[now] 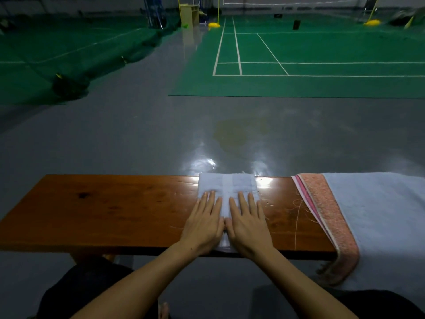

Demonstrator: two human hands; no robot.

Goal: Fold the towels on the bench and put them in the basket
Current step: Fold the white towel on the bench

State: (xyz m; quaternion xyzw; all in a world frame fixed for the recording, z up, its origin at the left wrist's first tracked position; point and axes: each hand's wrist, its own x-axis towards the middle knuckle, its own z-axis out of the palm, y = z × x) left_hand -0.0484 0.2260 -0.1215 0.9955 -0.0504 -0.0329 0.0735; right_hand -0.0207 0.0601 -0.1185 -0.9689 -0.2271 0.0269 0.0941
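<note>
- On the wooden bench (pixel 103 210), the left hand (pixel 203 223) and right hand (pixel 247 223) press flat, fingers straight, on a folded white towel (pixel 226 184).
- Unfolded towels (pixel 379 215) remain draped at right; no basket in view.

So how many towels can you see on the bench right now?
3. A folded white towel lies under both hands mid-bench; a pink towel and a pale blue towel drape over the right end. More could be hidden beneath.
</note>
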